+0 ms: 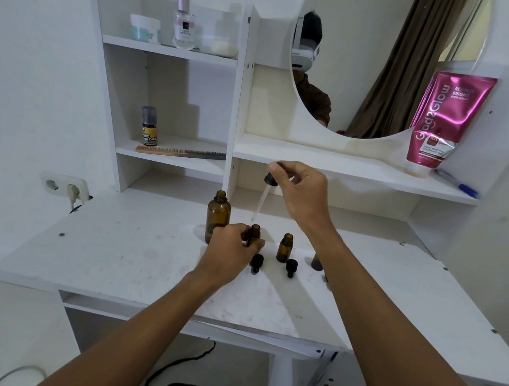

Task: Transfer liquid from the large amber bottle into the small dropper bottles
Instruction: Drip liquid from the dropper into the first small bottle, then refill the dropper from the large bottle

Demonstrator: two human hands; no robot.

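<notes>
The large amber bottle (218,215) stands open on the white desk (116,257). My left hand (231,251) grips a small amber dropper bottle (254,232) just right of it. My right hand (301,191) pinches the black bulb of a glass dropper (265,194), whose tip points down just above that small bottle's mouth. A second small amber bottle (284,248) stands open to the right. A third small bottle (317,262) is mostly hidden behind my right forearm. Two black dropper caps (257,263) (291,267) lie on the desk in front of the bottles.
White shelves rise behind the desk with a comb (180,152), a small grey-capped bottle (148,126), jars and a perfume bottle (184,21). A pink tube (447,118) leans by the round mirror (383,65); a blue pen (457,183) lies beside it. A wall socket (67,188) sits at the left.
</notes>
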